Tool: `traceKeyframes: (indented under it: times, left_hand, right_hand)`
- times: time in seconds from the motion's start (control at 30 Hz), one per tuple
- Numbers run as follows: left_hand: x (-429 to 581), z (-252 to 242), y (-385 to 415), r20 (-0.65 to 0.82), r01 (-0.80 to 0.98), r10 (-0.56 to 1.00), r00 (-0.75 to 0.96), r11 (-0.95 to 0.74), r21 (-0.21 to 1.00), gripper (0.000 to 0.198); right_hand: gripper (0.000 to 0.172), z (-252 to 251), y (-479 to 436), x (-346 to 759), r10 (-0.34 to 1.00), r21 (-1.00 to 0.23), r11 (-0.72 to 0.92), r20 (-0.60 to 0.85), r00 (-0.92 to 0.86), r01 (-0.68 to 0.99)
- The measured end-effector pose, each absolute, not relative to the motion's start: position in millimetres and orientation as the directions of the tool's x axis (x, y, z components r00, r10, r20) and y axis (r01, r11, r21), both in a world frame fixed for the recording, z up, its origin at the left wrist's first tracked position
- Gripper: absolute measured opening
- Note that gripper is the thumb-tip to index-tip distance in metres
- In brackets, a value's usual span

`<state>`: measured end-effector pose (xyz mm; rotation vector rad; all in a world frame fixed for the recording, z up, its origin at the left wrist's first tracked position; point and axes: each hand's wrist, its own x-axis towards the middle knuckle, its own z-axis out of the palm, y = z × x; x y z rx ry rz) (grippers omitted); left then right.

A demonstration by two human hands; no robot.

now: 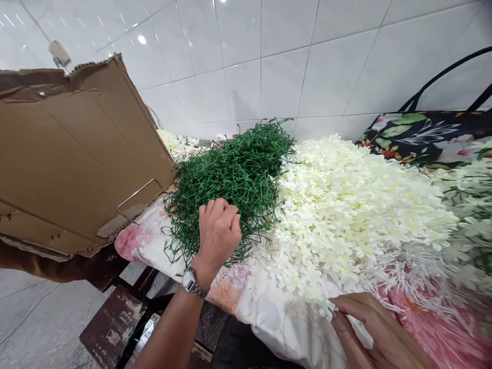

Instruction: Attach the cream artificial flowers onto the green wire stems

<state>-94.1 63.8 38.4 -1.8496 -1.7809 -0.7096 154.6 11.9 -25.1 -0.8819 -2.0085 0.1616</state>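
The hands are apart: the left hand (220,228) curls against the tangled dark-green wiry stems (238,164) at centre, grip hidden; the right hand (378,328), near right, pinches a small white petalled blossom (326,309).

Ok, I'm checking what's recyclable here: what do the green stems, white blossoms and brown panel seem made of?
Green stems: probably plastic, slightly glossy, going by the even colour and faint sheen.
White blossoms: fabric or thin plastic, mostly matte; the thin, repeated petals fit either.
Brown panel: cardboard, matte, shown by creases and ragged, torn edges.
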Motion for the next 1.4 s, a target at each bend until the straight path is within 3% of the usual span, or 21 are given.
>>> traceKeyframes:
  times: [0.13, 0.23, 0.33, 0.4, 0.47, 0.53, 0.6, 0.7, 0.83, 0.9, 0.97, 1.07, 1.13, 1.23, 1.4]
  left_hand:
    - [-87.7, 32.8, 38.2, 0.807, 0.979, 0.589, 0.024, -0.178, 0.101, 0.012]
    - [-81.8, 32.1, 19.1, 0.834, 0.846, 0.538, -0.122, -0.383, 0.371, 0.019]
    - [-68.8, 31.9, 0.3, 0.658, 0.419, 0.663, -0.356, -0.516, 0.747, 0.021]
    - [-56.6, 30.7, -11.1, 0.436, 0.061, 0.801, -0.41, -0.453, 0.889, 0.011]
    - [-44.5, 28.4, -20.3, 0.181, -0.267, 0.906, -0.382, -0.296, 0.917, 0.007]
    - [-34.8, 25.0, -26.9, -0.039, -0.492, 0.955, -0.292, -0.116, 0.863, 0.01]
    - [-28.4, 20.8, -31.1, -0.179, -0.607, 0.965, -0.193, 0.026, 0.795, 0.011]
    - [-23.8, 13.3, -34.9, -0.26, -0.666, 0.961, -0.091, 0.136, 0.734, 0.01]
    - [-25.8, 5.4, -38.2, -0.23, -0.596, 0.969, -0.089, 0.133, 0.792, 0.005]
    - [-29.7, 7.1, -39.2, -0.126, -0.391, 0.982, -0.143, 0.061, 0.918, 0.007]
    - [-32.7, 14.2, -39.7, 0.041, -0.028, 0.99, -0.138, -0.046, 0.999, 0.016]
    - [-30.2, 28.3, -40.0, 0.224, 0.497, 0.972, 0.069, -0.228, 0.837, 0.021]
    - [-24.4, 33.3, -40.7, 0.203, 0.665, 0.947, 0.248, -0.319, 0.676, 0.014]
    - [-17.7, 30.1, -43.0, 0.126, 0.741, 0.947, 0.296, -0.311, 0.595, 0.021]
    - [-20.2, 15.8, -43.0, 0.069, 0.566, 0.965, 0.254, -0.207, 0.798, 0.023]
  right_hand:
    - [0.009, -25.4, 13.1, 154.8, 0.627, -0.396, 0.741, 0.697, -0.348, 0.542]
    - [0.009, -24.0, 12.9, 152.7, 0.618, -0.396, 0.741, 0.718, -0.321, 0.542]
    - [0.011, -17.8, 10.9, 151.0, 0.655, -0.466, 0.718, 0.703, -0.276, 0.518]
    - [0.013, -10.8, 8.6, 151.2, 0.712, -0.553, 0.684, 0.648, -0.27, 0.476]
    - [0.014, -2.8, 5.7, 151.7, 0.769, -0.658, 0.637, 0.573, -0.283, 0.4]
    - [0.015, 3.6, 2.6, 151.1, 0.8, -0.748, 0.593, 0.507, -0.32, 0.297]
    - [0.013, 6.6, -0.2, 149.0, 0.819, -0.81, 0.541, 0.447, -0.36, 0.226]
    - [0.013, 4.9, -3.9, 145.1, 0.84, -0.864, 0.473, 0.382, -0.384, 0.175]
    - [0.014, 3.4, -6.5, 145.5, 0.852, -0.876, 0.456, 0.378, -0.363, 0.159]
    - [0.013, 6.7, -6.4, 148.1, 0.844, -0.857, 0.476, 0.382, -0.376, 0.199]
    - [0.012, 11.8, -5.6, 150.5, 0.817, -0.824, 0.512, 0.382, -0.432, 0.241]
    - [0.014, 17.6, -5.0, 151.1, 0.761, -0.767, 0.575, 0.372, -0.532, 0.286]
    - [0.015, 18.2, -5.9, 149.6, 0.73, -0.73, 0.608, 0.36, -0.581, 0.312]
    - [0.017, 14.9, -8.7, 146.8, 0.7, -0.674, 0.65, 0.351, -0.622, 0.351]
    - [0.021, 9.8, -12.0, 143.3, 0.67, -0.647, 0.675, 0.337, -0.662, 0.355]
